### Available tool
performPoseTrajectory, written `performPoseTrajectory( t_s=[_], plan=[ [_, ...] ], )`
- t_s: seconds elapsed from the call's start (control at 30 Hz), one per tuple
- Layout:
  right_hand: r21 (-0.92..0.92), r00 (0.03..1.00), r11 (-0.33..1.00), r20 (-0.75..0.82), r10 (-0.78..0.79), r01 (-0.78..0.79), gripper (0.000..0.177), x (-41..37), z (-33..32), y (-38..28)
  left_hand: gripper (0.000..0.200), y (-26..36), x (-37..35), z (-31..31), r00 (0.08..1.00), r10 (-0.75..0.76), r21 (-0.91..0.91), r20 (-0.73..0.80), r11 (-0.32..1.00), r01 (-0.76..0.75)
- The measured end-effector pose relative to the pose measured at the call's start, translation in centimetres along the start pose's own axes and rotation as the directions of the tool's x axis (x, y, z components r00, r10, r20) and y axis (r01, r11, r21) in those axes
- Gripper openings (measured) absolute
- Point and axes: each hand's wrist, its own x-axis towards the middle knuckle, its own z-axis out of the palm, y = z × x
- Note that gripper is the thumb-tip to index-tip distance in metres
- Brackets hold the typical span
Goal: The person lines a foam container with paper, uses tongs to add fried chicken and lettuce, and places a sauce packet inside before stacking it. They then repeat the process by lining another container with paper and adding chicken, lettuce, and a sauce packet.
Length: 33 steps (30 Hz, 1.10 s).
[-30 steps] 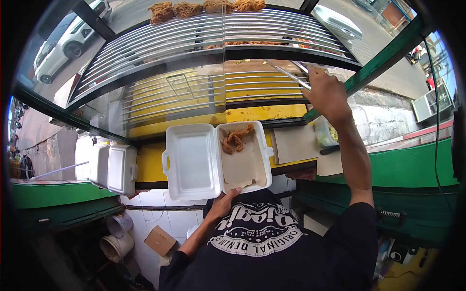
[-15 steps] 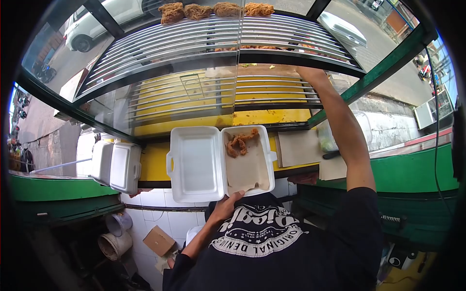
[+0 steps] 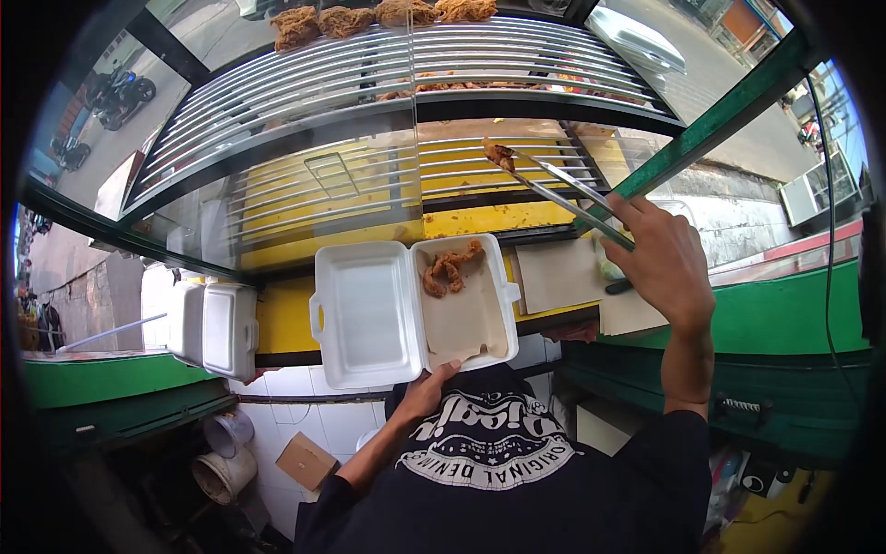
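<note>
My left hand (image 3: 430,388) grips the near edge of an open white foam takeaway box (image 3: 366,314), thumb over the rim. Brown paper (image 3: 466,323) lines the box's right half, and pieces of fried chicken (image 3: 449,270) lie on it near the far side. My right hand (image 3: 660,254) is closed around metal tongs (image 3: 572,189), which point up and to the left. Between the tong tips is a small piece of fried chicken (image 3: 498,154), held above the yellow shelf, beyond the box.
A slatted metal rack (image 3: 305,88) behind glass carries several large fried pieces (image 3: 374,18) on top. Closed foam boxes (image 3: 229,328) stand at the left. Brown paper sheets (image 3: 556,275) lie right of the open box. A green post (image 3: 706,120) slants at the right.
My right hand has drawn back from inside the rack toward me, bringing into view the tongs with a chicken piece. My left hand still holds the box.
</note>
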Motion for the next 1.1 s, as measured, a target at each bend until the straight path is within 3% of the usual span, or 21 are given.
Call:
performPoseTrajectory(
  t_s=[0.03,0.13,0.27,0.33,0.4,0.47,0.5,0.57,0.67,0.7,0.77,0.9,0.97,1.0,1.1],
  plan=[
    [0.049,0.999,0.998,0.040,-0.032,0.030,0.041,-1.4,-0.8,0.1,0.021,-0.1,-0.1,0.2,0.998,0.060,-0.051,-0.032,0.997,-0.062],
    [0.146,0.977,0.983,0.164,-0.133,0.109,0.051,-4.3,-1.4,0.3,0.017,-0.1,-0.1,0.3,0.997,0.062,-0.072,-0.053,0.995,-0.066],
    [0.146,0.955,0.971,0.203,-0.217,0.190,0.054,-4.9,0.0,-0.5,0.016,-1.4,0.7,-0.3,0.994,0.101,-0.113,-0.050,0.988,-0.106],
    [0.145,0.959,0.969,0.171,-0.225,0.202,0.052,-4.7,-0.4,0.1,0.050,-1.7,0.8,-0.9,0.997,0.073,-0.046,0.038,0.996,-0.072],
    [0.141,0.960,0.965,0.141,-0.241,0.222,0.049,-4.4,-0.9,0.2,0.049,-1.7,0.8,-1.1,0.998,0.057,-0.025,0.037,0.998,-0.056],
    [0.114,0.997,0.992,0.045,-0.068,0.062,0.045,-3.8,-1.3,-0.1,0.049,-1.8,0.8,-1.2,0.998,0.041,-0.004,0.037,0.999,-0.041],
    [0.114,0.997,0.991,0.042,-0.069,0.064,0.045,-3.1,-1.1,-0.5,0.048,-1.8,0.8,-1.1,0.998,0.057,-0.021,0.026,0.998,-0.057],
    [-0.105,0.994,0.989,0.024,0.109,-0.106,0.042,-0.6,-0.1,-1.4,0.048,-2.2,0.9,-1.3,0.997,0.077,-0.036,0.017,0.996,-0.076],
    [-0.258,0.996,0.962,-0.012,0.090,-0.091,0.028,5.8,4.0,-0.5,0.044,-2.7,1.0,-1.5,0.986,0.167,-0.094,0.014,0.982,-0.165],
    [-0.313,0.997,0.946,-0.019,0.078,-0.080,0.025,8.2,5.7,0.0,0.028,-1.5,0.2,-0.9,0.989,0.147,-0.100,-0.032,0.984,-0.149],
    [-0.343,0.981,0.932,0.107,0.160,-0.115,0.023,13.0,8.0,0.5,0.016,-0.5,-0.7,-0.4,0.988,0.134,-0.104,-0.077,0.984,-0.142],
    [-0.309,0.940,0.910,0.109,0.324,-0.278,0.027,19.1,10.1,0.8,0.030,-0.1,-1.3,-0.4,0.988,0.137,-0.056,-0.067,0.988,-0.141],
    [-0.196,0.901,0.887,0.033,0.432,-0.418,0.034,21.4,11.2,1.2,0.030,-0.6,-1.1,-0.5,0.980,0.182,-0.057,-0.080,0.981,-0.187],
    [-0.188,0.900,0.881,-0.079,0.428,-0.435,0.042,22.1,11.8,1.1,0.030,-0.8,-1.1,-0.5,0.979,0.185,-0.061,-0.081,0.980,-0.190],
    [-0.257,0.941,0.906,-0.089,0.325,-0.337,0.044,23.8,12.8,2.0,0.026,-0.9,-1.4,-0.7,0.985,0.149,-0.081,-0.092,0.984,-0.157]
  ],
)
